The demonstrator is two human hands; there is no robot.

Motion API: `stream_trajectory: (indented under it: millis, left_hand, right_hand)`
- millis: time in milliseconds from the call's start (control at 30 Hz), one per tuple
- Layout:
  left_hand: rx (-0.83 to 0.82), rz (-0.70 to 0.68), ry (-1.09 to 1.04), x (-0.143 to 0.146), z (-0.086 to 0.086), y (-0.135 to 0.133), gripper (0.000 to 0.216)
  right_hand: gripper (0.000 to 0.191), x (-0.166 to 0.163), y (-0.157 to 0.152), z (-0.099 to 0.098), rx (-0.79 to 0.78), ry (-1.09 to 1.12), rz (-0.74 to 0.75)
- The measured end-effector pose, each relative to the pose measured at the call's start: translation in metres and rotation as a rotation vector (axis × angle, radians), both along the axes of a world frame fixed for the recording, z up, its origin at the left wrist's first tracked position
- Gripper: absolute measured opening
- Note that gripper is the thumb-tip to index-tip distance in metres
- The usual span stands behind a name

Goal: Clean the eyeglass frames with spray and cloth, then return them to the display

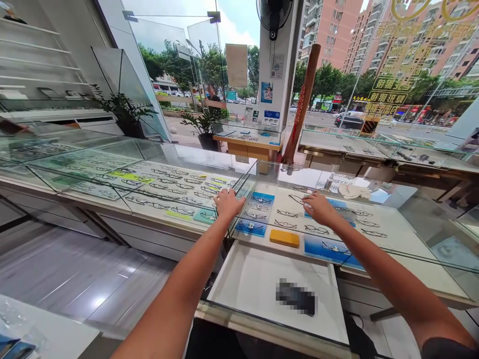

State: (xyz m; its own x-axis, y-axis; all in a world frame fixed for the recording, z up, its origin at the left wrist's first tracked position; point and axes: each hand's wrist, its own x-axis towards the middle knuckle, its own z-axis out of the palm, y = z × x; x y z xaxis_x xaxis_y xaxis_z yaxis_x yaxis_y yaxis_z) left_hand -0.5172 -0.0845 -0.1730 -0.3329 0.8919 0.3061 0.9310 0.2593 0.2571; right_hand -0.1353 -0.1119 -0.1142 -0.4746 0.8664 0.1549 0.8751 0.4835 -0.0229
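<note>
My left hand (229, 203) rests at the glass edge where two display cases meet, fingers spread and holding nothing. Over the right-hand case, my right hand (320, 208) is closed, its fingertips at a tilted pair of eyeglasses (296, 199); the exact grip is partly hidden. Below it, rows of eyeglasses such as one dark-framed pair (316, 229) lie on the white case floor, some on blue cards (251, 227). A yellow glasses case (284, 238) lies near the front. To the left stretches another glass case (149, 212) with many frames.
A white drawer (247, 279) is pulled out before me, with a dark pixelated object (295, 297) in it. Beyond the counter are a wooden post (304, 94), a small display table (254, 142) and potted plants (129, 112). A plastic-wrapped item (18, 344) lies at bottom left.
</note>
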Motion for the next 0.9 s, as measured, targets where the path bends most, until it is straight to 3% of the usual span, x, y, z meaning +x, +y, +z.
stream_trajectory:
  millis: [100, 233, 333, 400, 533, 700, 800, 900]
  left_hand:
    - [-0.005, -0.007, -0.004, -0.001, -0.001, 0.001, 0.053]
    - [-0.019, -0.012, -0.009, -0.001, -0.003, 0.002, 0.055]
    - [-0.022, -0.004, -0.01, -0.001, -0.003, 0.002, 0.054]
    - [-0.026, -0.001, -0.012, 0.0, -0.002, 0.001, 0.054]
    - [-0.022, -0.002, -0.012, 0.0, 0.0, -0.001, 0.054]
    - [-0.01, -0.003, -0.012, 0.001, 0.001, -0.004, 0.053]
    - [-0.004, -0.009, -0.01, 0.0, 0.001, -0.004, 0.052]
    - [-0.004, -0.004, -0.004, -0.002, -0.003, -0.003, 0.051]
  right_hand:
    - [0.044, -0.001, -0.059, 0.014, -0.08, 0.05, 0.141]
    - [0.048, -0.006, -0.132, 0.025, -0.472, 0.305, 0.346]
    - [0.052, -0.013, -0.164, 0.015, -0.675, 0.297, 0.378]
    - [0.054, -0.018, -0.173, -0.003, -0.687, 0.262, 0.386]
    - [0.059, -0.025, -0.164, -0.058, -0.497, 0.164, 0.306]
    - [0.067, -0.027, -0.113, -0.118, -0.243, 0.077, 0.089]
    - [0.067, -0.032, -0.074, -0.135, -0.142, 0.081, -0.03]
    - [0.069, -0.043, -0.037, -0.138, -0.108, 0.095, -0.111]
